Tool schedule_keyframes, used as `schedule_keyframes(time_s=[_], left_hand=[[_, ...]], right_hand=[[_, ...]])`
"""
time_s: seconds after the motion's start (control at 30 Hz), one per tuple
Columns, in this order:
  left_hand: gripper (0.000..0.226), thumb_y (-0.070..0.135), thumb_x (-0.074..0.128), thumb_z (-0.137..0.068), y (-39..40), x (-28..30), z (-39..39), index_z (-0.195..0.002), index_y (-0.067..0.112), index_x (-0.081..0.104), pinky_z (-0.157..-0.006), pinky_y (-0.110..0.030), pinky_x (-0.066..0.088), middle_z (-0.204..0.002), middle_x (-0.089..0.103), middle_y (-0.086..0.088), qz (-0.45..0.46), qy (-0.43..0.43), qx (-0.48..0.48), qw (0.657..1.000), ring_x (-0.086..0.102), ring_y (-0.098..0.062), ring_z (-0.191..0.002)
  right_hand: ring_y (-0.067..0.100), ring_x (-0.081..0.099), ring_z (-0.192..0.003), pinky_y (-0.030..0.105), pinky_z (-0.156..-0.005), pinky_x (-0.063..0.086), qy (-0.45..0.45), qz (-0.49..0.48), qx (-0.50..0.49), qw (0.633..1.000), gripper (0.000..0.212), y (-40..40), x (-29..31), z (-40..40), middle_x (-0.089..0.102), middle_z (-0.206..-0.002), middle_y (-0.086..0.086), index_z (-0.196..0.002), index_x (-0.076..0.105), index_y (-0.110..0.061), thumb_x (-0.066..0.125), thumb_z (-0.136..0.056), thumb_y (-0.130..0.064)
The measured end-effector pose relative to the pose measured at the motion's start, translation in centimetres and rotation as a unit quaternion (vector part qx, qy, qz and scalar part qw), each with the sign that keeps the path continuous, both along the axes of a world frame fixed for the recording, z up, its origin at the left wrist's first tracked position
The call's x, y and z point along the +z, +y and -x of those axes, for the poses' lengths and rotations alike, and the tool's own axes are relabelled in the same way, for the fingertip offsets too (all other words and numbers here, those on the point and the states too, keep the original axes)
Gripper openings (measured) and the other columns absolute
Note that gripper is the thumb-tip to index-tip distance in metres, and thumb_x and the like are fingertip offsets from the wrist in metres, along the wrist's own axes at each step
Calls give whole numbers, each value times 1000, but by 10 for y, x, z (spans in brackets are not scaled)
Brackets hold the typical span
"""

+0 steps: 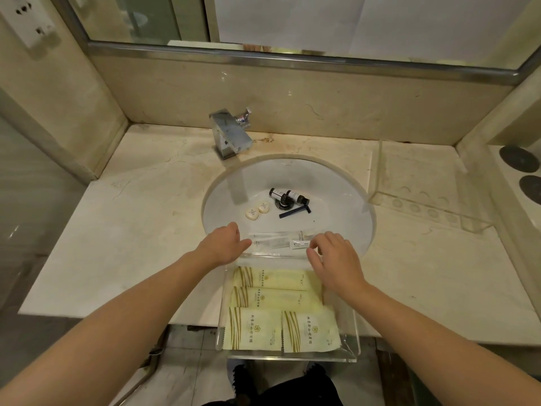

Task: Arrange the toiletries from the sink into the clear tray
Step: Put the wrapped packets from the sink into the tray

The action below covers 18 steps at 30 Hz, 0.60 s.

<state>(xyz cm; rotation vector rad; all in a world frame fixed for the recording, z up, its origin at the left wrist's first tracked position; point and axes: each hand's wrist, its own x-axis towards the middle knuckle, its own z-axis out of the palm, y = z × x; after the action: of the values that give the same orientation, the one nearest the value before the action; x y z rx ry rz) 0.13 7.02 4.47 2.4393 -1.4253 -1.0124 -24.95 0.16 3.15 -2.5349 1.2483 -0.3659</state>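
We hover our left hand (224, 244) and right hand (333, 259), fingers loosely spread, over clear packets (278, 241) at the clear tray (349, 326)'s far end, possibly touching. Light, slippery film: pinch the edges.

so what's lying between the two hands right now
In the head view, clear-wrapped packets lie between the left hand and right hand.
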Motion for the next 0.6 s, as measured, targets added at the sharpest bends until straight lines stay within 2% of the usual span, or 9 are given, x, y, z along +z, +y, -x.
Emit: schedule_keyframes(time_s=[0.1,0.23,0.3,0.37,0.47,0.6], left_hand=[[17,27,53,-91,-10,-5,-2,-88,11,48,-66,-31,40,-83,54,-3,-6,-7,6,1000,49,-20,-75],[18,26,53,-91,-28,-13,-2,-81,11,50,-67,-32,41,-77,55,-5,-51,14,36,998,50,-22,-72],[25,29,55,-92,-37,-21,-4,-77,10,50,-64,-29,44,-72,53,-6,-98,75,95,988,52,-24,-71],[27,32,57,-92,-46,-30,-7,-84,6,51,-65,-30,47,-78,53,-9,-132,152,181,963,52,-26,-70],[27,30,58,-92,-57,-45,-7,-92,5,47,-67,-34,44,-79,46,-10,-142,218,266,928,45,-24,-65],[29,28,55,-94,-69,-67,-3,-107,4,47,-72,-35,42,-88,46,-11,-141,249,292,913,45,-26,-74]], right_hand=[[22,54,-83,37,-71,46,0,-82,-65,994,13,-23,-3,-9,59,-88,2,-90,61,-14,52,-90,-23],[22,54,-87,33,-70,43,24,-234,-147,961,15,-51,-15,-18,56,-102,5,-100,57,-15,51,-92,-27],[23,54,-87,31,-69,40,28,-294,-168,941,23,-63,-28,-19,56,-110,9,-111,54,-14,52,-92,-28],[25,56,-87,31,-69,42,30,-350,-182,919,34,-74,-41,-19,55,-118,12,-123,49,-12,53,-92,-27],[30,57,-106,35,-85,46,25,-399,-197,895,46,-91,-59,-17,49,-132,17,-136,41,-11,51,-93,-23],[32,44,-131,37,-105,37,26,-424,-198,884,59,-109,-77,-17,37,-148,17,-147,29,-13,53,-93,-19]])
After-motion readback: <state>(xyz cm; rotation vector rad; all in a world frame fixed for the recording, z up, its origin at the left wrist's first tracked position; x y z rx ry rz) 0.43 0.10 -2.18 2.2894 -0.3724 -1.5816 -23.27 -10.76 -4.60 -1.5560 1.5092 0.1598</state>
